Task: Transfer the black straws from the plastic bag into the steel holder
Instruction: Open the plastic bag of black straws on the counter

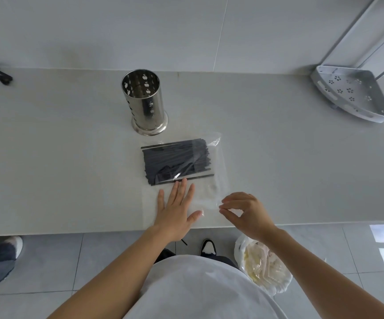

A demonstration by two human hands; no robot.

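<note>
Currently: opening the bag, no straws out yet.
Left hand [174,210] flat, fingers spread, pinning the clear plastic bag [209,192] to the table [48,157]. Right hand [243,210] pinching at the bag's near-right edge; actual grip unclear. Black straws [174,161] bundled inside, far end. Steel holder [143,100] upright just beyond, looks empty. Next: part the mouth, draw straws out.

One steel holder [143,101], one plastic bag [211,194], perhaps dozens of black straws [174,161], two hands.
</note>
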